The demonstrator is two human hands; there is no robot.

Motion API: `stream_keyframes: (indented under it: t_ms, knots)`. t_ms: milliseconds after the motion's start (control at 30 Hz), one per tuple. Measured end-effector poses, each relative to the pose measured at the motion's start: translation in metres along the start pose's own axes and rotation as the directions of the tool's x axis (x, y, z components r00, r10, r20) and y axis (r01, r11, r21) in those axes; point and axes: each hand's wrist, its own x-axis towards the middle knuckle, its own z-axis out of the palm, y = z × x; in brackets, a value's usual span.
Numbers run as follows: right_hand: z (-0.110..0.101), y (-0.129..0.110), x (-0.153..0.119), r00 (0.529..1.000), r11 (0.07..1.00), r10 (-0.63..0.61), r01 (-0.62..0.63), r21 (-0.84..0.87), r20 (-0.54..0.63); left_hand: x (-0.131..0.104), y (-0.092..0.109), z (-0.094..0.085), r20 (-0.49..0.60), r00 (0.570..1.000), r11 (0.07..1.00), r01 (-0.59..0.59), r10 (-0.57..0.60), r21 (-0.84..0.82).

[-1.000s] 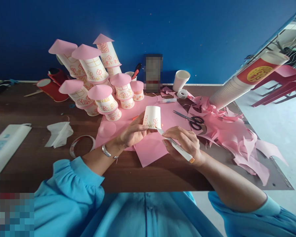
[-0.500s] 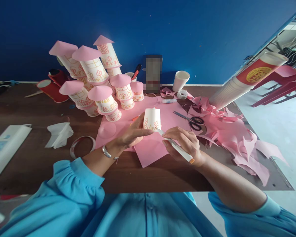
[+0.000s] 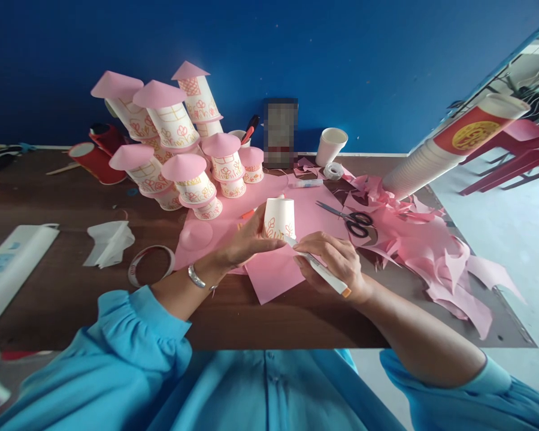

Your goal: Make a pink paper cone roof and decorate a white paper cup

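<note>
A white paper cup [image 3: 279, 214], drawn with orange-red flowers along its lower part, is held upside down in my left hand [image 3: 247, 242]. My right hand [image 3: 335, 260] grips a white marker [image 3: 326, 275] with an orange end. Its tip meets the cup's lower edge, close to my left thumb. Beneath the hands lies pink paper [image 3: 269, 281] on the brown table [image 3: 233, 317]. Black-handled scissors [image 3: 348, 219] rest to the right of the cup. An orange-capped pen lies partly hidden behind my left hand.
Several decorated cup towers [image 3: 170, 123] with pink cone roofs stand at the back left. Pink paper scraps [image 3: 431, 251] and a tall stack of cups [image 3: 440, 149] occupy the right. A tape roll [image 3: 150, 266] lies left; a glue stick [image 3: 308, 183] and white cup [image 3: 331, 146] sit behind.
My left hand has turned the cup slightly, so its drawn flowers face differently and the cup's seam no longer shows in front. The marker stays at the lower edge.
</note>
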Motion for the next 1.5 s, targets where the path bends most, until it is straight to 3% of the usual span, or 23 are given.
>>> stream_keyframes:
  t_ms: [600,800,1200,1500]
  knots:
    - [-0.001,0.001,0.000,1.000,1.000,0.012,-0.012,-0.017,0.017,-0.001,0.004,0.002,-0.021,1.000,0.999,-0.006,0.007,0.043]
    - [-0.002,0.001,0.001,1.000,1.000,0.006,-0.006,-0.020,0.003,0.001,0.006,0.002,0.069,0.995,0.995,-0.069,0.074,-0.066]
    - [-0.004,-0.001,0.003,1.000,0.999,0.006,-0.008,-0.040,-0.028,0.004,-0.002,-0.004,0.051,0.996,0.982,-0.067,0.077,-0.176]
    - [-0.005,-0.001,0.004,0.999,0.999,0.010,-0.012,-0.051,-0.051,0.001,0.002,-0.004,0.053,0.999,0.957,0.013,0.002,-0.290]
